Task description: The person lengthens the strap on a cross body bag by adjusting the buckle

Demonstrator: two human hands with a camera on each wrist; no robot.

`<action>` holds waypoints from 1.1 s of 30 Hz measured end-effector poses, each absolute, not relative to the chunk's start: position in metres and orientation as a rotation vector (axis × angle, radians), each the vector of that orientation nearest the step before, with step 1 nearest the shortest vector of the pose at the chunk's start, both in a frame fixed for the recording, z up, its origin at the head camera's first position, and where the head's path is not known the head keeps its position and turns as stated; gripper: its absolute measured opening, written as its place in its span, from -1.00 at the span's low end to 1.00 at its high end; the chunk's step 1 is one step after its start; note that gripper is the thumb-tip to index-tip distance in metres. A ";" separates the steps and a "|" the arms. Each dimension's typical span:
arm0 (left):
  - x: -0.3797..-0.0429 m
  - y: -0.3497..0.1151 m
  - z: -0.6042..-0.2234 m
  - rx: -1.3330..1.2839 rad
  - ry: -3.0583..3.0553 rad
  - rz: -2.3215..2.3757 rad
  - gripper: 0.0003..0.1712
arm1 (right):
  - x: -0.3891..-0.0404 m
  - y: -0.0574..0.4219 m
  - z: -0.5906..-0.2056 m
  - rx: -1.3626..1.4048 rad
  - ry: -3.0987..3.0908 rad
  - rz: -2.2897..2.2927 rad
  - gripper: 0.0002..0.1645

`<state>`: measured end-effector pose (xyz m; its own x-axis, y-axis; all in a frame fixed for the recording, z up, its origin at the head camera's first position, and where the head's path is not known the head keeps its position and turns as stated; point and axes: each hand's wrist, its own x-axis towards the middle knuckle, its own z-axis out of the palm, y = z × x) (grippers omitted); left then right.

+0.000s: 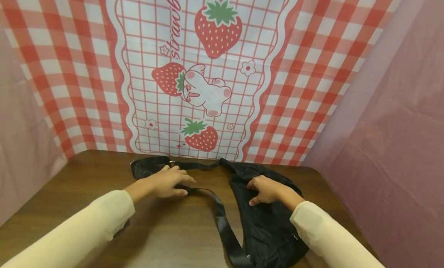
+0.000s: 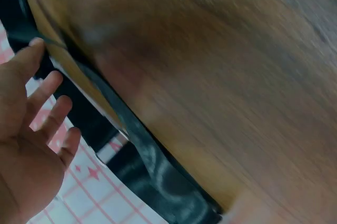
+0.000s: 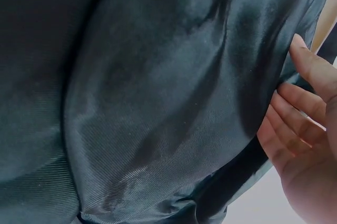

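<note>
A black fabric bag (image 1: 267, 229) lies flat on the right side of the wooden table, its long black strap (image 1: 222, 218) looping out to the left. My left hand (image 1: 170, 182) is over the far left part of the strap, fingers spread and relaxed. In the left wrist view, the thumb of that hand (image 2: 31, 140) meets the strap's edge near a metal slider (image 2: 111, 148). My right hand (image 1: 267, 189) rests on the upper part of the bag, thumb apart from the fingers. In the right wrist view its fingertips (image 3: 281, 90) touch the bag's smooth, creased fabric (image 3: 158, 87).
Behind the brown table (image 1: 166, 229) hangs a red-and-white checked cloth (image 1: 222, 86) printed with strawberries. Pinkish cloth walls (image 1: 399, 144) flank the table on both sides. The folded strap end sits near the table's far edge.
</note>
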<state>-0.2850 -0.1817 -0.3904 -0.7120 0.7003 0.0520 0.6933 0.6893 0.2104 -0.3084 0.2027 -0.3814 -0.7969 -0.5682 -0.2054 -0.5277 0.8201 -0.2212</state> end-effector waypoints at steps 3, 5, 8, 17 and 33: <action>-0.281 -0.174 -0.396 1.204 2.841 0.303 -0.52 | -0.308 0.204 -0.383 -0.844 2.739 -0.206 -0.31; -0.279 -0.175 -0.398 1.184 2.830 0.278 -0.52 | -0.309 0.204 -0.384 -0.832 2.741 -0.199 -0.31; -0.276 -0.181 -0.402 1.138 2.799 0.246 -0.51 | -0.310 0.205 -0.384 -0.817 2.744 -0.200 -0.31; -0.248 -0.229 -0.397 1.214 2.725 0.285 -0.60 | -0.318 0.217 -0.381 -0.822 2.770 -0.207 -0.31; -0.211 -0.291 -0.385 1.244 2.667 0.516 -0.90 | -0.317 0.226 -0.378 -0.834 2.772 -0.297 -0.37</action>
<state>-0.2106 -0.2913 -0.3854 -0.6437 0.7653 0.0065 0.7125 0.5961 0.3702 -0.3173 0.2257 -0.3777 -0.8112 -0.5621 -0.1613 -0.5152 0.8174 -0.2577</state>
